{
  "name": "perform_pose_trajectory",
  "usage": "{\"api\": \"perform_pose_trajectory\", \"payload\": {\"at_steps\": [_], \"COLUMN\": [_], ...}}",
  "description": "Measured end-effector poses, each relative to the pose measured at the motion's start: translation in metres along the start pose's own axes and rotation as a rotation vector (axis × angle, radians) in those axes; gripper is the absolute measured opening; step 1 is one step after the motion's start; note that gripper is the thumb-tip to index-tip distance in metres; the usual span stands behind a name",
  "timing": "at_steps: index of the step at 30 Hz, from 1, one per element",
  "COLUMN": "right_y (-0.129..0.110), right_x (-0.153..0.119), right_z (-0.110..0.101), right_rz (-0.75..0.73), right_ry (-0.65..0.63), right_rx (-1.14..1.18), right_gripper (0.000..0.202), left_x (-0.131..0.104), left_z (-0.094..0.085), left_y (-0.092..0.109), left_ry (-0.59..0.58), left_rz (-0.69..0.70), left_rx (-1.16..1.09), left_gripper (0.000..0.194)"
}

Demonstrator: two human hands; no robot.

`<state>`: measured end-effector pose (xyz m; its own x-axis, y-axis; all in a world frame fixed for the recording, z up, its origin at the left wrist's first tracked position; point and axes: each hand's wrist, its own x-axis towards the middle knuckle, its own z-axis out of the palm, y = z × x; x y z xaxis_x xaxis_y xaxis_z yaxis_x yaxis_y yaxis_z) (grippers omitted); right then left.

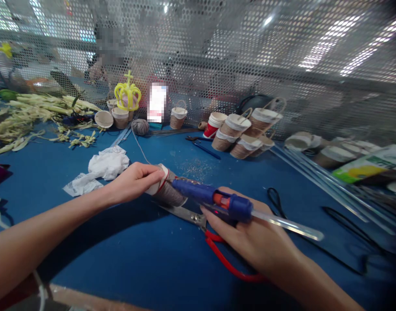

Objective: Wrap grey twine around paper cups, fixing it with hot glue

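My left hand is closed on a paper cup lying on its side, partly wrapped in grey-brown yarn with a red band. My right hand grips a blue hot glue gun, a clear glue stick jutting from its rear. The gun's nozzle meets or nearly meets the wrapped side of the cup near the rim. Grey yarn runs from behind the cup to a yarn ball. Scissors with red handles lie under the cup and glue gun.
Crumpled white tissue lies beyond my left forearm. Several wrapped cups stand at the back right, near pliers. Clear glue sticks and a black cord lie right. Husks cover the far left, before a perforated metal screen.
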<state>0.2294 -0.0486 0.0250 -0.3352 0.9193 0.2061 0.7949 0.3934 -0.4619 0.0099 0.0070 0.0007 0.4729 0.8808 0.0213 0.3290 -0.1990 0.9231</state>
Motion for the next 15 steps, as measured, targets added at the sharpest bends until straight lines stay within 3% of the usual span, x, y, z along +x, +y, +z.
{"api": "perform_pose_trajectory", "payload": {"at_steps": [11, 15], "right_y": [-0.0013, -0.0021], "right_x": [0.0019, 0.0018], "right_z": [-0.0011, -0.0008], "right_rz": [0.0, 0.011], "right_ry": [0.047, 0.008], "right_rx": [-0.024, 0.016], "right_gripper": [0.011, 0.012], "left_x": [-0.002, -0.0029], "left_z": [-0.003, -0.004], "left_y": [0.0008, 0.0018], "left_ry": [-0.032, -0.039], "left_rz": [0.041, 0.06], "left_rx": [0.14, 0.193], "left_gripper": [0.037, 0.038]}}
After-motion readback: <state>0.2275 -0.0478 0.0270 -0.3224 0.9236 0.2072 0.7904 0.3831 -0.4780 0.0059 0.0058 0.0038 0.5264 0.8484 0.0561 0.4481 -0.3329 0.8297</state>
